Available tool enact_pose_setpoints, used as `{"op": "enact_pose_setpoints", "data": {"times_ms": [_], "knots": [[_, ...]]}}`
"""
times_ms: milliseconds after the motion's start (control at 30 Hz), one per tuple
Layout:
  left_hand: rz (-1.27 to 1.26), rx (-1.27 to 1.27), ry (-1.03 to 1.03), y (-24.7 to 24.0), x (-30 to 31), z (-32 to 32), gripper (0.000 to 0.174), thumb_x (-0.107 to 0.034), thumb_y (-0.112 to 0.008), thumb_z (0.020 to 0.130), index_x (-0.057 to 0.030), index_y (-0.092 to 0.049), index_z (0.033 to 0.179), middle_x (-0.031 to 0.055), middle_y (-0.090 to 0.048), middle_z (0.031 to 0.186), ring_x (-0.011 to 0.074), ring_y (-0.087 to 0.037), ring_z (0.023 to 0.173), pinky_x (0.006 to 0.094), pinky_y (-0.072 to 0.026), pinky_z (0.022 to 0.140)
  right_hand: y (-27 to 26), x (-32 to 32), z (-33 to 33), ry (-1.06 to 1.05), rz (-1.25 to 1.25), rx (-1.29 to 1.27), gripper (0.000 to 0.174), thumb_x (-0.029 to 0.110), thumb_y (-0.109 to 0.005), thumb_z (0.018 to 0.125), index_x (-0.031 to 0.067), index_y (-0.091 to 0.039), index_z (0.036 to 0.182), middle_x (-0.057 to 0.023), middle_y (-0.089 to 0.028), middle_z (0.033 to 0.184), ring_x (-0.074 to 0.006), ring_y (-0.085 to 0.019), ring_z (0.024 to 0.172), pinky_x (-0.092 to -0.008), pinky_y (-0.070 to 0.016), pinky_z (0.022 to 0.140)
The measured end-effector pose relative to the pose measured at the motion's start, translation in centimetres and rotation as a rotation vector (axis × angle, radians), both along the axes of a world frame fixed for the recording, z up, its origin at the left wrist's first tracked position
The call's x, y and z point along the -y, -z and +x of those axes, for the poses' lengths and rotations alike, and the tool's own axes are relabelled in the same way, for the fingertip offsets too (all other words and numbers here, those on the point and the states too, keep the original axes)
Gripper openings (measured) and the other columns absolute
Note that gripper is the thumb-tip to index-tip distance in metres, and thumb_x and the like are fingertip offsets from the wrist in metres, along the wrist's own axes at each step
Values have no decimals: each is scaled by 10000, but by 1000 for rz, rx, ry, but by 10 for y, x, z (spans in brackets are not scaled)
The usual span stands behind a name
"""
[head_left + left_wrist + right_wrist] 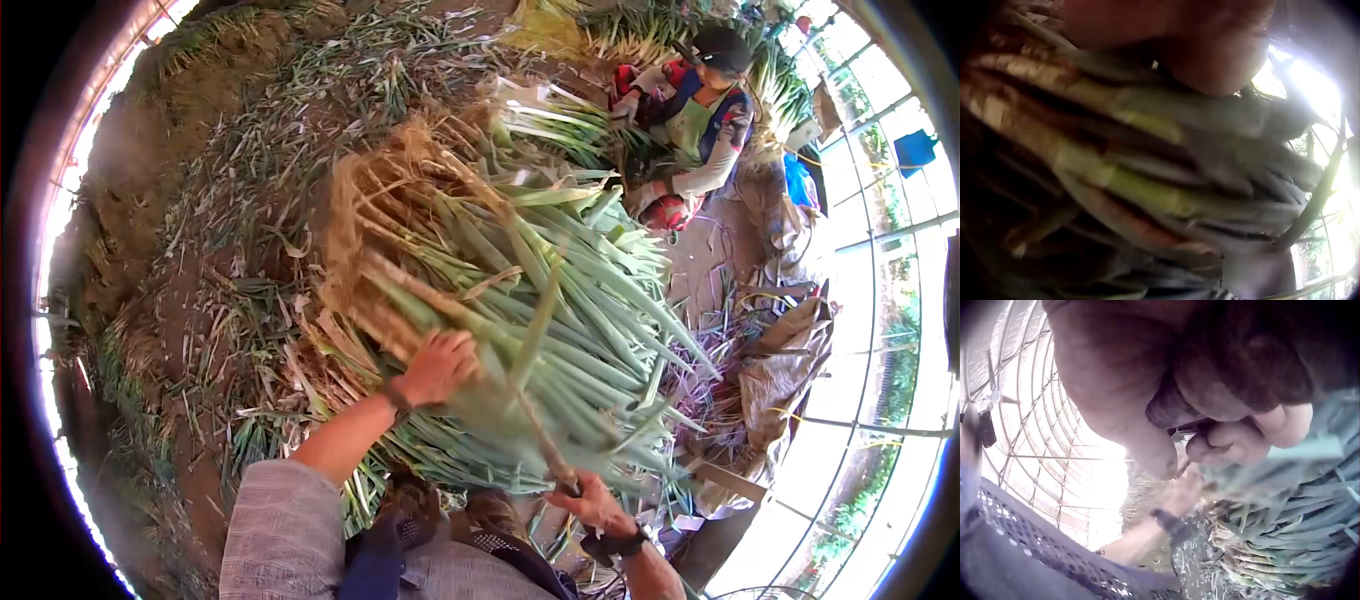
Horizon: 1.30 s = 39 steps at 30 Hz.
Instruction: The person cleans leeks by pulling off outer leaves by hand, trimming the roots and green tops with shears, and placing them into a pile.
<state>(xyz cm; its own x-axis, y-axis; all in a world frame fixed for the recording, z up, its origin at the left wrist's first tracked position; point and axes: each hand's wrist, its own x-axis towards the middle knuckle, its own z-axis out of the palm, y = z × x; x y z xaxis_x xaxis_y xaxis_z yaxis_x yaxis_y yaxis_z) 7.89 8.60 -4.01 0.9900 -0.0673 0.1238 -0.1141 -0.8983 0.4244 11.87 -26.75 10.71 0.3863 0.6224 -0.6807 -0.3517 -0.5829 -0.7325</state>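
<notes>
A big heap of long green onions point(560, 290) lies in front of me, brown root ends to the left and green leaves to the right. At its near side my left hand point(440, 368) grips onion stalks, and leaves beside it are blurred. Close up in the left wrist view, several stalks point(1141, 190) run beneath the fingers. My right hand point(603, 505), lower right, holds the dark handle of a long, narrow, brownish knife-like tool point(543, 440) pointing up over the leaves. In the right wrist view its curled fingers point(1235, 440) hide most of the handle.
Another person point(705, 125) in a cap sits at the back right beside more onions point(550, 120). Loose trimmings point(230, 200) cover the ground on the left. Brown sacking point(785, 370) and a wooden board point(728, 478) lie to the right, by the framed clear wall point(880, 330).
</notes>
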Motion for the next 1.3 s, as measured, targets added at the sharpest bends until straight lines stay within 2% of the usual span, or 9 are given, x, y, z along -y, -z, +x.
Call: {"op": "enact_pose_setpoints", "data": {"times_ms": [133, 267, 333, 500, 567, 700, 767, 933, 1300], "knots": [[32, -223, 53, -3, -6, -78, 215, -205, -561, 921, -72, -654, 1062, 144, -564, 1196, 337, -493, 1151, 530, -383, 974, 11, 4, 25, 0, 81, 130, 348, 178, -757, 820, 4, -646, 1099, 41, -575, 748, -68, -511, 681, -249, -409, 619], [-211, -364, -98, -34, -17, -12, 156, -113, -598, 876, -39, -645, 1005, 148, -622, 1000, 364, -577, 953, 428, -483, 836, 12, 6, 34, 102, -32, -8, 336, 233, -761, 798, 42, -671, 1059, -7, -632, 777, -94, -545, 657, -261, -458, 598], [-300, 54, -121, -55, -11, 44, 173, -130, -605, 877, -22, -629, 1010, 153, -631, 933, 374, -594, 885, 435, -493, 807, 23, 7, 43, 66, -83, 29, 330, 243, -751, 803, 35, -670, 1046, -17, -635, 773, -97, -548, 657, -269, -463, 601], [-52, 207, 4, -45, -14, 177, 337, -180, -642, 877, -48, -593, 1184, 138, -598, 1186, 327, -529, 1168, 446, -411, 1006, 26, 4, 70, -26, -237, 146, 324, 265, -714, 812, 0, -654, 990, -61, -638, 781, -130, -567, 718, -327, -476, 663], [23, -85, 53, -44, -9, 212, 437, -283, -625, 902, -66, -547, 1272, 141, -543, 1292, 333, -436, 1288, 488, -307, 1099, 17, 5, 69, -11, -161, 189, 321, 256, -706, 814, -15, -641, 973, -67, -644, 787, -138, -563, 728, -329, -474, 683], [211, -153, 37, -27, -5, 251, 547, -408, -570, 932, -62, -487, 1348, 168, -505, 1340, 345, -416, 1302, 511, -268, 1116, 8, 27, 60, -79, -202, 218, 395, 245, -707, 811, 15, -634, 1124, -106, -638, 766, -157, -573, 704, -361, -475, 660], [302, -199, -65, -3, -15, 256, 645, -492, -505, 950, -41, -423, 1404, 204, -460, 1381, 342, -391, 1323, 511, -231, 1140, 14, 42, 50, -105, -242, 259, 332, 303, -731, 824, 3, -621, 915, -24, -480, 647, -132, -431, 618, -326, -385, 580], [433, 101, -54, 1, -6, 222, 565, -561, -487, 937, -7, -601, 927, 135, -558, 862, 272, -495, 824, 387, -360, 818, 2, 40, 47, -117, -200, 198, 324, 289, -734, 826, 0, -624, 920, -26, -486, 647, -129, -432, 608, -326, -388, 568], [268, -189, 11, -30, 45, 4, 524, -486, -650, 853, 6, -609, 1029, 122, -541, 963, 281, -444, 961, 444, -345, 918, -6, -27, 83, -209, 8, 160, 363, 253, -750, 798, 10, -639, 1044, -40, -557, 707, -129, -499, 662, -312, -423, 609]]}}
